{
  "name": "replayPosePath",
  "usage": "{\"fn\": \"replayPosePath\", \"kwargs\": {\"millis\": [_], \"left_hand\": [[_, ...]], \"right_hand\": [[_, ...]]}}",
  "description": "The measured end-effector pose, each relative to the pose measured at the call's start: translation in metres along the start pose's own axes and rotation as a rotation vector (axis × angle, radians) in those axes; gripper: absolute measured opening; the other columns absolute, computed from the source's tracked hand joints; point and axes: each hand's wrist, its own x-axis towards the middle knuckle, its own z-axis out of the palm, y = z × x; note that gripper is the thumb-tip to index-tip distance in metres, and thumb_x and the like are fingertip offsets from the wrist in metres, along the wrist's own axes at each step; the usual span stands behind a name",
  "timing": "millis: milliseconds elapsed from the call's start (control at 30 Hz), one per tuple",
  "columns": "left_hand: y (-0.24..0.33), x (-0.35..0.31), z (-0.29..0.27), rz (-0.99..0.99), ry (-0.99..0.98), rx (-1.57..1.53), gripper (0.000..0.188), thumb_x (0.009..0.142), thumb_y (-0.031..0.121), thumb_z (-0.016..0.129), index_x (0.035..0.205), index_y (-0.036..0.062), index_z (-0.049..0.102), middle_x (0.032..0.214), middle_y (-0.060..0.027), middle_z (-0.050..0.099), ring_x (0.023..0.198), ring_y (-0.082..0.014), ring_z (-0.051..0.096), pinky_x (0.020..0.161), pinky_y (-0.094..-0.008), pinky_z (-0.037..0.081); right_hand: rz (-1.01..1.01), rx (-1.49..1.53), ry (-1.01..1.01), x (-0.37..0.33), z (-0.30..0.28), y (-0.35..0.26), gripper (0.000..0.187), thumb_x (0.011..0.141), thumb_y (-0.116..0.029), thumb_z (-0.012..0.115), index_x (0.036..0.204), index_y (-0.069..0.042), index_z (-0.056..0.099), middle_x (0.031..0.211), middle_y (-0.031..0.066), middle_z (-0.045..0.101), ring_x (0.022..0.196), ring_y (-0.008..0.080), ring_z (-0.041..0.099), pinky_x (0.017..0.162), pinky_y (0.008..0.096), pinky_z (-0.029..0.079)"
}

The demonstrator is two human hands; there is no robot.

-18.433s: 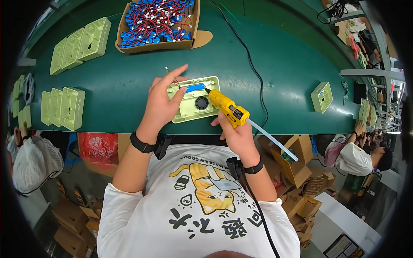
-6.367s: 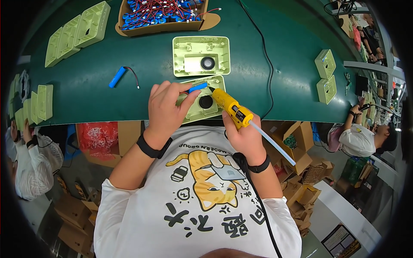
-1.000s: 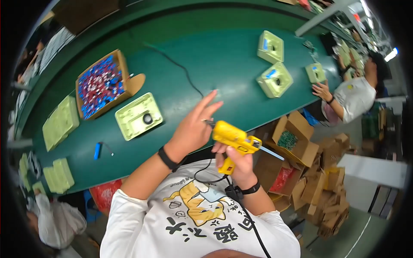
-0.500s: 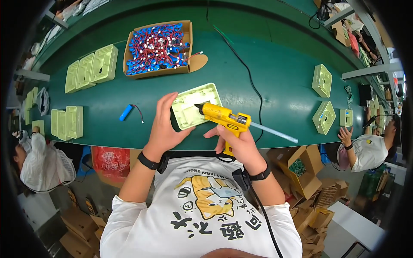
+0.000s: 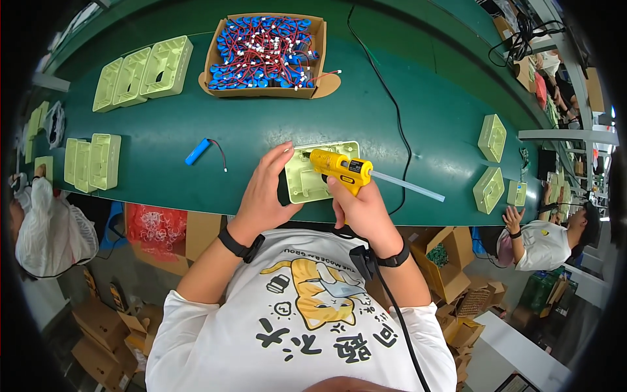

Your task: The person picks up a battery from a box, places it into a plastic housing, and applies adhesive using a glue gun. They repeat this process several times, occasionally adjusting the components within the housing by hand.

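A pale green plastic housing lies on the green bench in front of me, its inner ribs facing up. My left hand grips its left side, thumb at the near edge and fingers at the far corner. In my right hand is a yellow glue gun, held by its handle. The gun's dark nozzle is over the inside of the housing at the upper left; whether it touches is hard to tell. A translucent glue stick juts from the gun's back. Left of the housing lies a blue battery with a thin lead.
Beyond the housing stands a cardboard box full of blue batteries with red leads. More green housings sit at the left, others at the right. A black cable crosses the bench. A co-worker is at the right.
The housing has turned straighter relative to me, and the glue gun's nozzle has moved to its upper left inside. The view has shifted, with the battery box now farther up.
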Motion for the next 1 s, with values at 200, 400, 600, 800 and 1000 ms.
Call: {"fn": "replayPosePath", "kwargs": {"millis": [200, 400, 600, 800, 1000], "left_hand": [[0.000, -0.001, 0.001, 0.008, 0.001, 0.010, 0.109, 0.078, 0.008, 0.098, 0.170, 0.0082, 0.041, 0.174, -0.0219, 0.048, 0.156, -0.0451, 0.053, 0.127, -0.0521, 0.048], [0.000, -0.002, 0.003, 0.000, 0.013, 0.023, 0.108, 0.079, 0.012, 0.098, 0.171, 0.0084, 0.041, 0.175, -0.0221, 0.047, 0.155, -0.0453, 0.054, 0.126, -0.0530, 0.048], [0.000, 0.000, 0.005, -0.002, 0.005, 0.097, 0.110, 0.080, 0.018, 0.098, 0.172, 0.0087, 0.039, 0.175, -0.0229, 0.047, 0.154, -0.0464, 0.055, 0.126, -0.0539, 0.048], [0.003, 0.000, 0.004, -0.009, -0.002, 0.102, 0.109, 0.080, 0.019, 0.098, 0.171, 0.0083, 0.040, 0.174, -0.0227, 0.048, 0.153, -0.0465, 0.055, 0.125, -0.0537, 0.049], [0.003, 0.000, 0.003, -0.024, 0.001, 0.104, 0.110, 0.078, 0.018, 0.100, 0.171, 0.0066, 0.041, 0.171, -0.0236, 0.050, 0.152, -0.0464, 0.055, 0.126, -0.0536, 0.049]], "right_hand": [[0.124, 0.076, -0.023, -0.006, -0.016, 0.002, 0.033, 0.118, -0.023, 0.065, 0.140, 0.002, 0.068, 0.076, 0.0038, 0.069, 0.054, 0.0122, 0.065, 0.047, 0.0284, 0.054], [-0.067, 0.191, 0.067, -0.024, -0.017, 0.005, 0.033, 0.118, -0.025, 0.067, 0.137, 0.002, 0.068, 0.083, 0.0050, 0.073, 0.058, 0.0120, 0.067, 0.048, 0.0279, 0.055], [-0.079, -0.072, 0.230, -0.020, -0.022, 0.034, 0.028, 0.117, -0.024, 0.069, 0.131, 0.001, 0.069, 0.087, 0.0056, 0.076, 0.061, 0.0118, 0.068, 0.052, 0.0279, 0.053], [-0.336, -0.473, 0.304, -0.018, -0.017, 0.045, 0.022, 0.114, -0.020, 0.072, 0.110, 0.002, 0.073, 0.075, 0.0078, 0.073, 0.060, 0.0170, 0.069, 0.053, 0.0345, 0.049], [-0.447, -0.677, 0.387, -0.017, -0.010, 0.041, 0.024, 0.112, -0.016, 0.072, 0.097, 0.003, 0.072, 0.069, 0.0126, 0.071, 0.056, 0.0268, 0.067, 0.056, 0.0393, 0.050]]}}
